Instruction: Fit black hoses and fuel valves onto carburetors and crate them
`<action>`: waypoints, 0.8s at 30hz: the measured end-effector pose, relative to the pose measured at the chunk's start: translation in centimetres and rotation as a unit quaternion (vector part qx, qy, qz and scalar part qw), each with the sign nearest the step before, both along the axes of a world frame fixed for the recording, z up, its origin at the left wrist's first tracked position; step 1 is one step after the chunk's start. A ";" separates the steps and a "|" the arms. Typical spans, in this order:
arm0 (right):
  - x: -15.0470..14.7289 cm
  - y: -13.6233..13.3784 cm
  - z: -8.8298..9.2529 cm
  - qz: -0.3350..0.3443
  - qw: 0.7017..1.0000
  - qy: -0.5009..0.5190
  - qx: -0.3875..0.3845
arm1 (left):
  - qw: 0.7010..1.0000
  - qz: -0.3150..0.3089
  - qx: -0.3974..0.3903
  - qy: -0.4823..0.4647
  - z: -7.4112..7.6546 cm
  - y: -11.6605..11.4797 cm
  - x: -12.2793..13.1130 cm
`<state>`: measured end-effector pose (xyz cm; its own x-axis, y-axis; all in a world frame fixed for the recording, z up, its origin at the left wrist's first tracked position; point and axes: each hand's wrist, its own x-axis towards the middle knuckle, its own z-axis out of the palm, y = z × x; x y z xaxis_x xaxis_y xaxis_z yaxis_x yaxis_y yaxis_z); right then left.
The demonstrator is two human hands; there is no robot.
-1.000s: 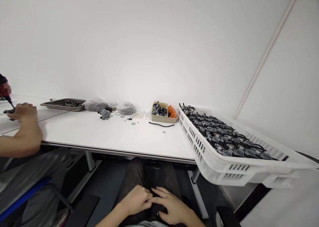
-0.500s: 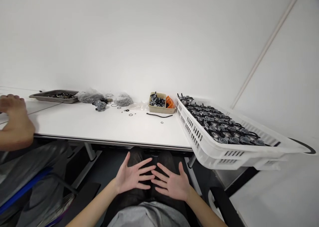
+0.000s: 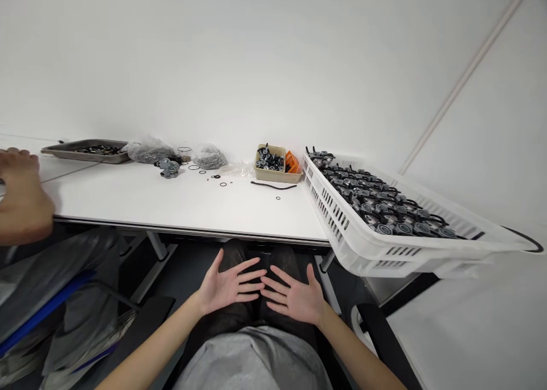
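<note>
My left hand (image 3: 228, 285) is held palm up above my lap, fingers spread, with nothing in it. Beside it my right hand (image 3: 294, 296) is also palm up and spread, holding nothing. The fingertips of both hands meet or nearly meet in the middle; I cannot tell whether they touch. Both hands are in front of the white table (image 3: 192, 207), below its near edge. On the tabletop beyond them lie a black tube (image 3: 273, 185) and a small black ring (image 3: 278, 198).
A white crate (image 3: 376, 259) of grey-and-black parts stands at the right. Farther back are a beige bin (image 3: 277, 177), an orange basket (image 3: 292, 161), plastic bags of parts (image 3: 149, 150), a grey fitting (image 3: 169, 167) and a metal tray (image 3: 115, 158). A co-worker's arm (image 3: 25, 207) rests at left.
The view has tilted down a little, so the table and crate sit higher or lower only slightly in frame. My hands stay spread in nearly the same pose.
</note>
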<state>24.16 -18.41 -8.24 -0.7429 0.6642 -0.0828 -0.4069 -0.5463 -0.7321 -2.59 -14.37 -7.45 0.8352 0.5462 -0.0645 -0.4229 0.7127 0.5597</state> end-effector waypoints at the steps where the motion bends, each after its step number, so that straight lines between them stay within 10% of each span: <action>1: 0.0 0.0 0.0 -0.003 1.000 -0.007 0.004 | 1.000 0.008 0.007 0.011 0.1 0.0 0.0; 13: -0.1 0.4 -0.2 -0.022 1.000 0.016 0.013 | 0.941 0.212 0.105 0.243 -2.2 0.3 1.5; 24: -0.1 1.7 -2.5 -0.118 0.993 -0.022 -0.014 | 0.888 0.372 0.051 0.265 -3.7 2.2 0.9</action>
<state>24.09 -16.72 -10.71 -0.5613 0.8169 -0.1328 -0.4936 -0.4592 -0.7386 -1.70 -12.19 -11.11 0.1076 0.9595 -0.2603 -0.4134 0.2813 0.8660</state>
